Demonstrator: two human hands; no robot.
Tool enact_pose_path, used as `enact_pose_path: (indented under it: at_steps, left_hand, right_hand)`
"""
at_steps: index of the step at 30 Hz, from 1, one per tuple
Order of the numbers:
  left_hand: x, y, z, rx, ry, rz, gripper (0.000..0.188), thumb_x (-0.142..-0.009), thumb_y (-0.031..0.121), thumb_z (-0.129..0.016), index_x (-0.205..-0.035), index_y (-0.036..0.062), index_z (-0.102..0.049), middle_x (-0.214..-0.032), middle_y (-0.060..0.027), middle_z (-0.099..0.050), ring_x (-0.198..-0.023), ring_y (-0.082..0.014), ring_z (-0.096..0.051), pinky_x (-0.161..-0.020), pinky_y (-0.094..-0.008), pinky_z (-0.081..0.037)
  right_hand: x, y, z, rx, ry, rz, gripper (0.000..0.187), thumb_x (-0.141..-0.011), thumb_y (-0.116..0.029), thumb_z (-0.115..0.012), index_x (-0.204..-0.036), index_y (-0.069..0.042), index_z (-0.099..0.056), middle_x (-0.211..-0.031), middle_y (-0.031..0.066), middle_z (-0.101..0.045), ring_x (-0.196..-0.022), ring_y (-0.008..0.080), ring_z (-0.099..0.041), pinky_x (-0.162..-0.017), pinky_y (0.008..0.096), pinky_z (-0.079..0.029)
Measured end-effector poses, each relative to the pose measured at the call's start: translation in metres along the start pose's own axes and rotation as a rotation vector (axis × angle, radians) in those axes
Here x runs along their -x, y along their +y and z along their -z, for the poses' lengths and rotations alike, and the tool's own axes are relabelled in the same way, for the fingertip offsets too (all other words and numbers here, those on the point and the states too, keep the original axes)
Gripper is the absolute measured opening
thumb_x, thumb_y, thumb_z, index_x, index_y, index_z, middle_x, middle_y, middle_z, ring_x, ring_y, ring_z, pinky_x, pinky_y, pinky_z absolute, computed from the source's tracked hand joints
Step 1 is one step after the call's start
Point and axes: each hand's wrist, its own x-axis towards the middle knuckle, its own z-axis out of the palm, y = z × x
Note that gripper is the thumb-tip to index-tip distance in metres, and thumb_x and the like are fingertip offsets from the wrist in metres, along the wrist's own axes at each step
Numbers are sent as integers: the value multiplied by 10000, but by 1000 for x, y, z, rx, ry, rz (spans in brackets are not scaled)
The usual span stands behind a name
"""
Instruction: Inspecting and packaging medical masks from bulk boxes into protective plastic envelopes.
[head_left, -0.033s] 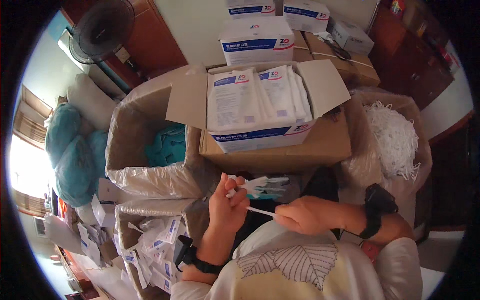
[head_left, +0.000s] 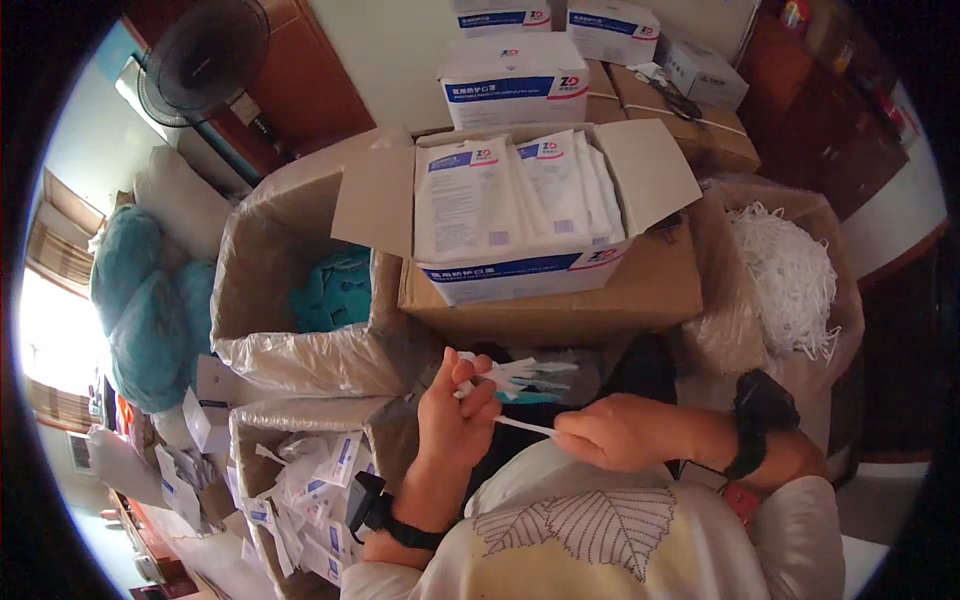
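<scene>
In front of my chest, my left hand (head_left: 455, 415) is closed around a bundle of white elastic straps (head_left: 525, 376), whose loose ends fan out to the right. A single white strap (head_left: 526, 426) runs taut from below the left fingers to my right hand (head_left: 615, 432). The right thumb and fingers are pinched on its end. Under the bundle a bit of teal material (head_left: 518, 398) shows, mostly hidden. Beyond my hands stands an open white-and-blue box (head_left: 525, 280) packed with flat white mask packets (head_left: 465, 200).
The open box rests on a brown carton (head_left: 660, 290). At the right, a lined carton (head_left: 715, 270) holds a heap of white cords (head_left: 785, 280). Leftward, one lined carton (head_left: 290, 355) contains teal pieces (head_left: 335, 290); a nearer one (head_left: 300, 412) contains torn wrappers (head_left: 320, 490).
My right hand has shifted slightly to the right, and a little more of the strap shows between the hands. The loose strap ends by my left hand have moved slightly.
</scene>
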Motion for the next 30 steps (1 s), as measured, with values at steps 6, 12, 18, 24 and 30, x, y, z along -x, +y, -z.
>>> enact_pose_path:
  at_steps: [6, 12, 18, 24, 30]
  left_hand:
    - [16, -5, -15, -97, 16, -13, 326, -918, 330, -409, -646, 151, -416, -785, -5, -511, -430, -30, -273, -368, -182, -214]
    - [21, -3, -18, -103, 32, -53, 294, -903, 337, -442, -682, 144, -436, -800, -15, -535, -432, -34, -283, -376, -186, -239]
    - [5, 50, 31, -191, 148, -515, 279, -919, 286, -412, -716, 107, -475, -648, -10, -472, -452, -52, -348, -400, -199, -299]
    - [8, 73, 60, 179, -184, -355, 236, -929, 244, -390, -879, 38, -496, -793, -41, -514, -542, -56, -405, -473, -212, -364]
    - [4, 32, 1, 340, -453, -104, 287, -939, 269, -351, -915, 39, -521, -959, -49, -555, -871, -128, -522, -819, -310, -403]
  right_hand:
    - [18, -11, 6, 64, -29, -65, 267, -897, -286, -391, -818, -44, -474, -696, 194, -563, -678, 394, -556, -599, 473, -438]
    - [20, -16, 10, 21, 7, -19, 261, -899, -268, -390, -797, -38, -463, -692, 190, -559, -670, 393, -551, -582, 471, -434]
    - [51, 4, 15, -100, 36, -17, 184, -885, -169, -394, -786, -37, -477, -647, 139, -530, -576, 268, -530, -525, 380, -419]
    - [49, 20, 34, -797, 52, -219, 184, -892, -172, -416, -799, -48, -516, -698, 21, -534, -557, 56, -401, -475, 220, -343]
    - [-7, 33, 8, -1157, -53, -164, 211, -909, -252, -439, -859, -58, -507, -747, 11, -520, -595, 46, -395, -475, 183, -317]
